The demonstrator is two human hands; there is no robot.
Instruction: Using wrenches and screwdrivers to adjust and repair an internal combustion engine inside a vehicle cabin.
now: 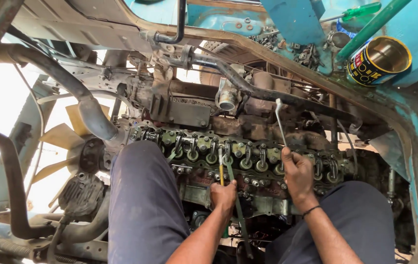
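Observation:
I look down between my knees at an open engine (204, 117) with a row of rocker arms and valve springs (238, 155) exposed. My left hand (223, 195) grips a screwdriver (221, 168) whose shaft points up at the rockers near the middle of the row. A thin green-grey strip, like a feeler gauge (233, 188), slants down beside that hand. My right hand (297, 173) is closed on the lower end of a long silver wrench (280, 122), which stands nearly upright over the right part of the row.
A large grey hose (91, 110) curves down at left above a fan (65, 142). An open tin can (379, 59) and a green-handled screwdriver (360, 11) rest on the teal cab floor at top right, next to loose bolts (307, 51). My dark trouser legs (140, 205) flank the engine.

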